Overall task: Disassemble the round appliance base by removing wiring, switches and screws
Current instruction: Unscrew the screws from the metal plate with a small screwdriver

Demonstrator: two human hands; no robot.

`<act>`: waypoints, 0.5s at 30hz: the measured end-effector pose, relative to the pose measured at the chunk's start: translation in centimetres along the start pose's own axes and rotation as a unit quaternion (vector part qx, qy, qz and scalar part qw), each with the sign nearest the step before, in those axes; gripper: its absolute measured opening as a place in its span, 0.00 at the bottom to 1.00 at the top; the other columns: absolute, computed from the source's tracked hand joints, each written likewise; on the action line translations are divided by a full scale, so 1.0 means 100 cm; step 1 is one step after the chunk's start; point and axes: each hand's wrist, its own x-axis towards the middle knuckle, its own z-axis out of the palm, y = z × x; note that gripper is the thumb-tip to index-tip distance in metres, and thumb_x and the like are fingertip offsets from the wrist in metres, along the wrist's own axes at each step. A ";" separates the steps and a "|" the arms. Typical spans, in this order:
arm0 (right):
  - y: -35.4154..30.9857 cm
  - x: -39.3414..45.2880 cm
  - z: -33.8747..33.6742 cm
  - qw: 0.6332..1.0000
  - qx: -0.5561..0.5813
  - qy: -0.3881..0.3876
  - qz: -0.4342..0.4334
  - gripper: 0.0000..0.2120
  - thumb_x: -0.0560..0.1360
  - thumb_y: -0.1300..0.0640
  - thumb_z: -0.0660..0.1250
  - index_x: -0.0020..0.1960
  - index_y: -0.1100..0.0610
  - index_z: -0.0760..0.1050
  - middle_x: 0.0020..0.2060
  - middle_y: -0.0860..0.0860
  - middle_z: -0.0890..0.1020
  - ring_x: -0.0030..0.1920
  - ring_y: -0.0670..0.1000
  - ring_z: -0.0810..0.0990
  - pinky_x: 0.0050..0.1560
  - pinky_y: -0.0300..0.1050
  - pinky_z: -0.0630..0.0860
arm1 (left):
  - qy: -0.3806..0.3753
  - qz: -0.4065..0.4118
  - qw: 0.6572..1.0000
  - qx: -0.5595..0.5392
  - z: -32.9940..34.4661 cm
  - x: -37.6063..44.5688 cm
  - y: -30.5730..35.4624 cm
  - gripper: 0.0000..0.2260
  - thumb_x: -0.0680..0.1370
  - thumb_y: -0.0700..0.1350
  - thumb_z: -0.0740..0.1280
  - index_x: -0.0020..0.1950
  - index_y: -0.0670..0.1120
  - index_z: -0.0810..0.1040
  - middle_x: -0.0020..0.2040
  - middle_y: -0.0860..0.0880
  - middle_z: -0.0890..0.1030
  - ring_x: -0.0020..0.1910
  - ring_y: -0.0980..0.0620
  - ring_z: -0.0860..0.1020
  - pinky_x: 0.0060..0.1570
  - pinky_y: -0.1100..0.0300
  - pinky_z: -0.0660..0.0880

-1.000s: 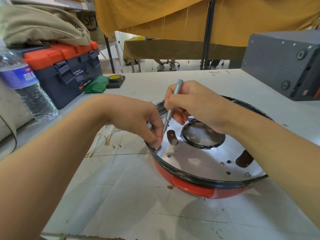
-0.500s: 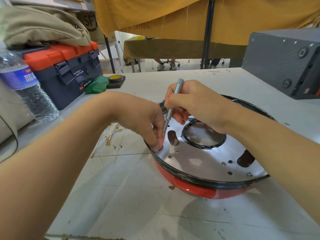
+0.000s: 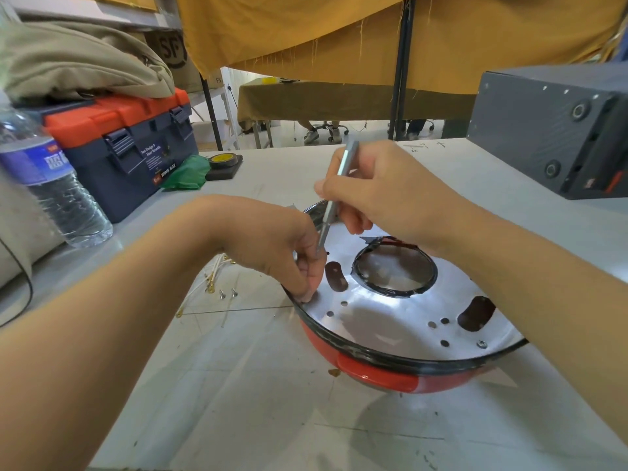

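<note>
The round appliance base [image 3: 380, 372] lies on the grey table, red outside, black-rimmed, with a shiny metal plate inside that has a large centre hole and several small holes. My right hand [image 3: 384, 195] grips a thin silver screwdriver [image 3: 334, 198], its tip pointing down at the plate's left edge. My left hand [image 3: 289, 253] curls over the left rim, fingertips pinched close around the tip; what they pinch is hidden. One screw [image 3: 482, 344] still sits in the plate at the near right.
Loose white wires [image 3: 210, 277] and two removed screws [image 3: 227, 294] lie left of the base. A water bottle [image 3: 57, 195], an orange-lidded toolbox [image 3: 125, 137], green cloth and a tape roll [image 3: 222, 159] stand at back left. A dark grey box [image 3: 557, 130] occupies the back right.
Both hands stay at the left rim. The right hand and screwdriver have shifted very slightly; the base has not moved.
</note>
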 end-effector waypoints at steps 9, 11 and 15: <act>0.001 -0.025 -0.015 0.984 0.054 -0.157 0.059 0.07 0.78 0.61 0.64 0.41 0.59 0.75 0.27 0.53 0.81 0.27 0.47 0.78 0.32 0.35 0.75 | 0.011 -0.010 1.000 -0.004 0.001 -0.004 0.003 0.02 0.71 0.46 0.71 0.40 0.54 0.82 0.40 0.55 0.83 0.38 0.59 0.78 0.43 0.63 0.74; 0.000 -0.027 -0.011 0.982 0.061 -0.169 0.064 0.06 0.77 0.61 0.65 0.42 0.59 0.76 0.28 0.54 0.81 0.30 0.49 0.79 0.34 0.37 0.77 | 0.013 -0.021 1.000 -0.015 0.000 -0.006 0.003 0.03 0.72 0.47 0.71 0.40 0.56 0.83 0.41 0.57 0.83 0.40 0.60 0.79 0.44 0.66 0.74; -0.001 -0.025 -0.001 0.982 0.051 -0.171 0.067 0.05 0.77 0.61 0.65 0.45 0.63 0.76 0.30 0.56 0.82 0.34 0.55 0.81 0.38 0.41 0.78 | 0.035 -0.020 0.996 -0.079 0.002 -0.009 -0.002 0.07 0.74 0.43 0.70 0.39 0.54 0.83 0.41 0.57 0.84 0.38 0.64 0.80 0.40 0.76 0.72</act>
